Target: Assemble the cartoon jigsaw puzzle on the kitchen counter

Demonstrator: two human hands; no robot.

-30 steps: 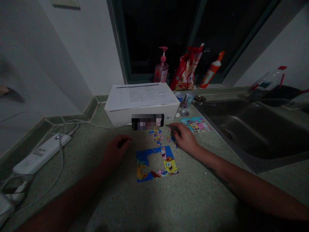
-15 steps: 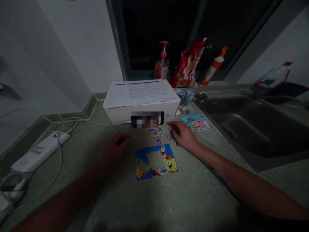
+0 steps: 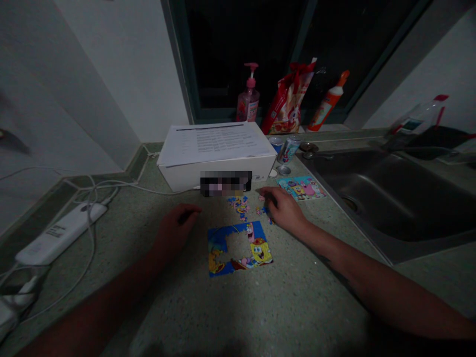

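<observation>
A jigsaw puzzle (image 3: 217, 270) with a cartoon picture lies on the counter, its outer parts joined around a gap in the middle. Loose puzzle pieces (image 3: 240, 204) are heaped just beyond it. My left hand (image 3: 176, 225) rests left of the puzzle, fingers loosely curled, with nothing visible in it. To the right, my right hand (image 3: 283, 207) hovers low over a few scattered pieces (image 3: 259, 210), index finger stretched out and thumb apart. One pink piece (image 3: 261, 198) is near its fingertips; whether they touch is unclear. Behind that hand is a cartoon picture card (image 3: 308, 187).
A white box (image 3: 219, 171) with a printed sheet on top stands behind a phone (image 3: 226, 184). Cans (image 3: 289, 148) stand beside it. A sink (image 3: 364, 198) is at right, a power strip (image 3: 61, 233) with cables at left. Bottles (image 3: 248, 101) line the windowsill.
The view has shifted very slightly. The pink piece near my right fingertips shows a little lower, apart from the index finger. My left hand stays in place.
</observation>
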